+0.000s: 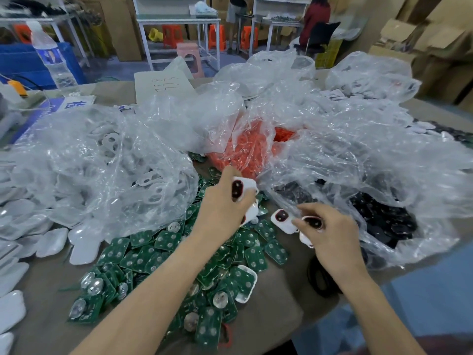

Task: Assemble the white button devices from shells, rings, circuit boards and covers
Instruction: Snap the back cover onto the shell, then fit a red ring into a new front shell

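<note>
My left hand (222, 203) grips a white shell (242, 189) fitted with a dark red-rimmed button insert, held above a heap of green circuit boards (163, 257). A second white piece (252, 213) shows under its fingers. My right hand (330, 231) pinches another white shell with insert (312, 224) just above the table. One more shell with insert (282, 220) lies between the hands. A shell holding a green board (244, 281) sits in the heap.
Clear plastic bags cover the table: white shells (115, 160) at left, orange rings (253, 149) in the middle, black parts (384, 216) at right. Loose white covers (15, 252) lie along the left edge. A water bottle (55, 60) stands far left. People work at benches behind.
</note>
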`<state>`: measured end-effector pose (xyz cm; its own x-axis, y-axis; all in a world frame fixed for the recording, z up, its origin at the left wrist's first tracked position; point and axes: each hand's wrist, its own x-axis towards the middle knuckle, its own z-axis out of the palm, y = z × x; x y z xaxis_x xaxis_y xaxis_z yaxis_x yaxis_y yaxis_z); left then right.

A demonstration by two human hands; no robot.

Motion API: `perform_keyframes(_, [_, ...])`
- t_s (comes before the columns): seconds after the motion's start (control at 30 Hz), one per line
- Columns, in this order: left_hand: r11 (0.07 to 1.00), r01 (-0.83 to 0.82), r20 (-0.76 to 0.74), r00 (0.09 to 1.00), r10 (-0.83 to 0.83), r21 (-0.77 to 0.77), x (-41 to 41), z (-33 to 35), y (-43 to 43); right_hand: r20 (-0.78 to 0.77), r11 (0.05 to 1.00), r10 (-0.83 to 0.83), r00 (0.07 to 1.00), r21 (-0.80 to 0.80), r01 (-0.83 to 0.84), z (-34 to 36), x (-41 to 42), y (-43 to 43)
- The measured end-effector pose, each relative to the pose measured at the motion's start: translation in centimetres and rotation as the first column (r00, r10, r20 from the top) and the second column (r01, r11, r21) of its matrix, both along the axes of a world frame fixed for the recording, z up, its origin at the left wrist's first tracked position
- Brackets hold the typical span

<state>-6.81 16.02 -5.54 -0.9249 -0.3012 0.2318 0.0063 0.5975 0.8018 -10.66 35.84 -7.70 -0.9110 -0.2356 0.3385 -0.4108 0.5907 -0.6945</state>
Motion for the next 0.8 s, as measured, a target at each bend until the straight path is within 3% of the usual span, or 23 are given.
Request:
perform_keyframes(0.07, [0.995, -0.079, -0.014, 0.997, 0.08, 0.065, 0.0, 0.3, -0.1, -0.026, 0.996, -0.057, 0.998, -0.064, 0.055, -0.1, -0.1, -0.3])
perform_keyframes(0.17, [0.998, -0.014, 0.026, 1.0, 0.012, 0.058, -0.5, 0.0, 2.2, -0.029, 0.997, -0.045, 0.999, -0.071, 0.042, -0.4, -0.3, -1.6])
perform_keyframes(0.27, [0.976, 0.042, 0.099, 0.995, -0.021, -0.216, -1.5, -1.5, 4.8, -0.01, 0.999, -0.034, 0.999, -0.008, 0.034, -0.9, -0.2, -2.9])
perform_keyframes(0.33, [0.887, 0.0, 0.107, 0.993, 0.056, -0.462, -2.0, -2.3, 5.3, -0.004, 0.998, -0.068, 0.998, -0.015, 0.068, -1.1, 0.0, -3.1])
perform_keyframes(0.4, [0.843, -0.009, 0.098, 0.993, 0.073, -0.538, -2.2, -2.4, 5.1, 0.011, 0.995, -0.098, 0.995, -0.032, 0.099, -0.9, 0.3, -3.1])
perform_keyframes(0.53, [0.856, -0.04, 0.062, 0.995, 0.083, -0.516, -1.6, -1.5, 3.4, -0.16, 0.993, -0.107, 0.981, -0.074, 0.096, 1.1, 1.1, -3.4])
perform_keyframes(0.63, [0.884, -0.028, 0.062, 0.996, 0.064, -0.467, -0.9, 0.4, 2.2, -0.279, 0.989, -0.023, 0.96, -0.148, -0.019, 4.4, -0.2, -4.6])
perform_keyframes(0.73, [0.892, -0.104, -0.088, 0.993, 0.072, -0.44, 1.0, 2.4, 0.7, -0.161, 0.988, 0.055, 0.985, -0.136, -0.078, 7.7, -4.5, -6.8])
perform_keyframes(0.8, [0.895, -0.28, -0.256, 0.946, 0.197, -0.347, 3.4, 4.5, -2.8, -0.091, 0.995, 0.039, 0.995, -0.084, -0.047, 9.0, -8.5, -8.0])
